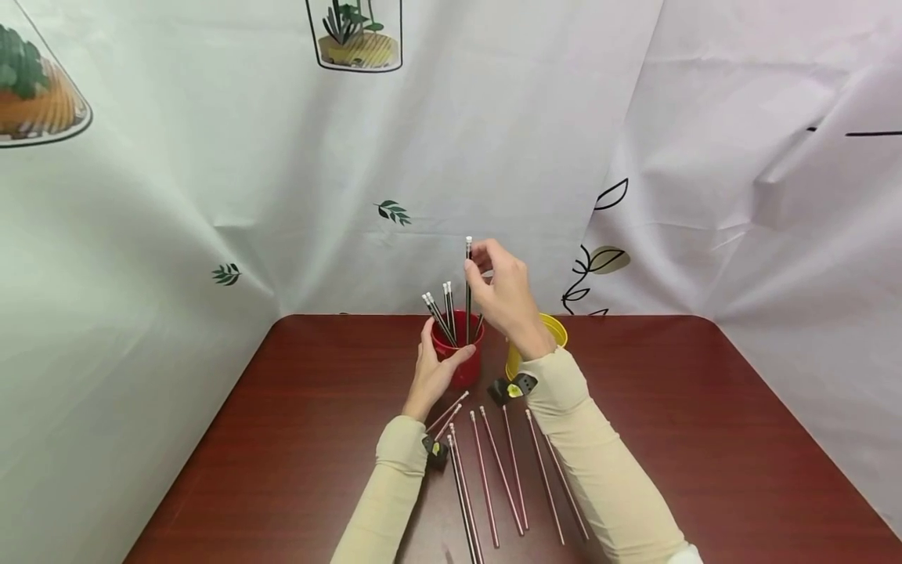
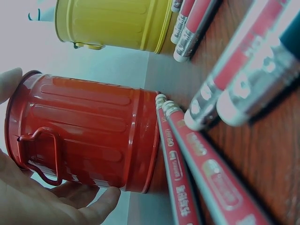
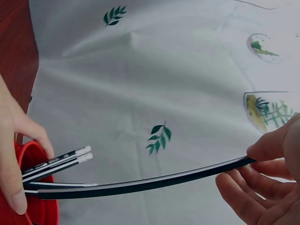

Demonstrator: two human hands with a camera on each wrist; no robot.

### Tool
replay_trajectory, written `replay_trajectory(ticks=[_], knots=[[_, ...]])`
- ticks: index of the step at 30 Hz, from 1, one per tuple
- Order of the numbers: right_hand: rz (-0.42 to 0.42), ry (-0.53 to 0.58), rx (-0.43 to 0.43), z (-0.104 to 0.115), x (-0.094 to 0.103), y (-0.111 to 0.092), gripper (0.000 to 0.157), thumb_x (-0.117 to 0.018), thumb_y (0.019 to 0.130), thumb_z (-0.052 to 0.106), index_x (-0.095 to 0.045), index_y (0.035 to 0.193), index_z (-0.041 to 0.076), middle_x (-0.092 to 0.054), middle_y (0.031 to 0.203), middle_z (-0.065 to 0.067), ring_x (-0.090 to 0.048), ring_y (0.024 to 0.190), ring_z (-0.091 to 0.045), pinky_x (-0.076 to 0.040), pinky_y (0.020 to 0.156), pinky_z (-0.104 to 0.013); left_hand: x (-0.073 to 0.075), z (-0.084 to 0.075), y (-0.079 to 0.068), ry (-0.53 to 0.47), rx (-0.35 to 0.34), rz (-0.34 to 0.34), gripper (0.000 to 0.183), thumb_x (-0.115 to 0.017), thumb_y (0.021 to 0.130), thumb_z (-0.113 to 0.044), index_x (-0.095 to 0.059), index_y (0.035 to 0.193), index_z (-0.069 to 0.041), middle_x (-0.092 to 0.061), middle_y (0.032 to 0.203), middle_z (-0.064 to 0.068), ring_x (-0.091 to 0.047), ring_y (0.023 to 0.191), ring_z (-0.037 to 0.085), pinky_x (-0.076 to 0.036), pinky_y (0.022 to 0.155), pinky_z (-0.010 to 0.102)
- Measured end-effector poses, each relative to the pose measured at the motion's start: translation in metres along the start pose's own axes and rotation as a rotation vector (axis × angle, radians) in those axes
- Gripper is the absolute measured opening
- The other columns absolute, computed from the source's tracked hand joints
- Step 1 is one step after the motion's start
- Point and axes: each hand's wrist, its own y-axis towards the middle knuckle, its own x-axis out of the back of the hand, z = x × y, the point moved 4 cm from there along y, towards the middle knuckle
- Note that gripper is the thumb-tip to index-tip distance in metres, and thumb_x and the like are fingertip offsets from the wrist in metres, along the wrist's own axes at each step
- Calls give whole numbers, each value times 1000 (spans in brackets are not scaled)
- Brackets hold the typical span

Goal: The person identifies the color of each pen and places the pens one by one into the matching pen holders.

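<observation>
My left hand [image 1: 428, 377] grips the side of a small red metal bucket [image 1: 467, 370], its thumb near the rim. In the left wrist view the bucket [image 2: 93, 117] shows ribbed walls and a wire handle. My right hand [image 1: 503, 294] pinches a black-and-white striped pencil [image 3: 154, 184] near its white-eraser end. That pencil stands upright in the head view, its lower end at the bucket's mouth. Several similar black pencils [image 3: 56, 165] lean inside the bucket with erasers up. How deep the pinched pencil reaches is hidden.
A yellow bucket [image 2: 112, 23] stands right of the red one, partly behind my right wrist. Several pink pencils [image 1: 485, 479] and a black pencil [image 1: 463, 495] lie on the dark red table [image 1: 282, 439] near my forearms. White printed cloth [image 1: 493, 141] hangs behind.
</observation>
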Motion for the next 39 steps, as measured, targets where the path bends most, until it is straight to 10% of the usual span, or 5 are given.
replay_trajectory(ticks=[39], knots=[[124, -61, -180, -64, -57, -70, 13, -57, 88, 9, -59, 98, 1, -61, 82, -5, -57, 74, -15, -50, 66, -29, 1, 0, -2, 34, -26, 4, 92, -66, 73, -56, -15, 145, -29, -35, 135, 13, -41, 119, 31, -35, 94, 53]])
